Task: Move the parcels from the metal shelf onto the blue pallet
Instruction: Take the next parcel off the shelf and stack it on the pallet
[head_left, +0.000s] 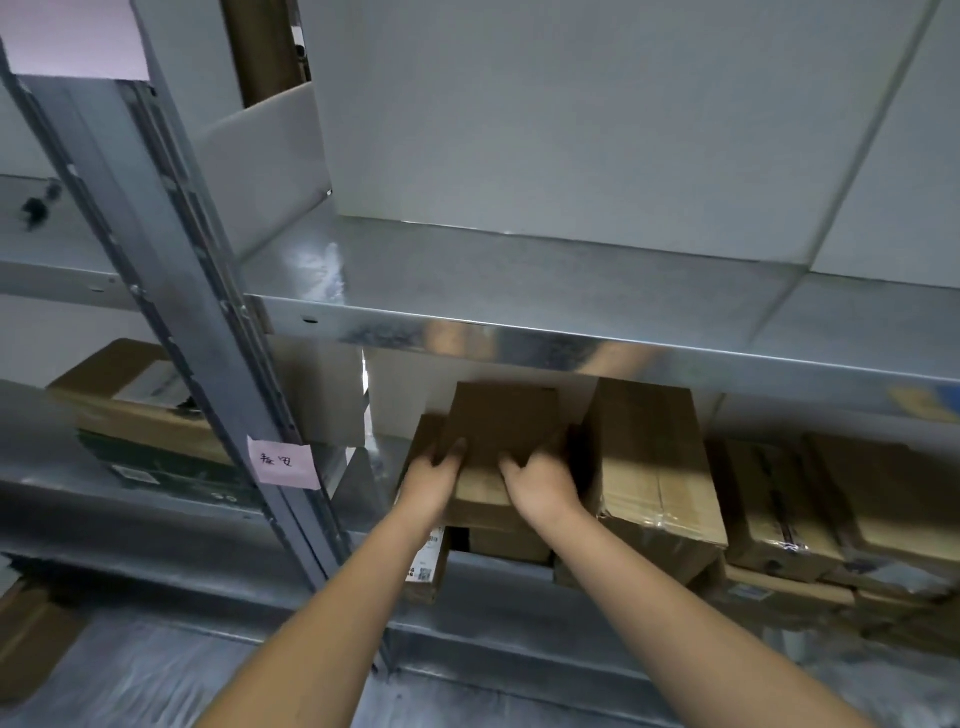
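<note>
A small brown cardboard parcel (501, 423) sits on top of a stack of parcels on the lower level of the metal shelf (519, 332). My left hand (428, 480) grips its left front corner and my right hand (540, 486) grips its right front corner. Under it lies a flatter brown parcel (480, 501), and below that one with a white label (428, 561). A tall brown parcel (657, 462) stands just to the right. The blue pallet is not in view.
Several more brown parcels (831, 509) fill the shelf to the right. Large white boxes (545, 119) stand on the level above. A metal upright (171, 291) with a pink note (285, 462) stands left; beyond it lie a brown box (130, 400) and a dark box.
</note>
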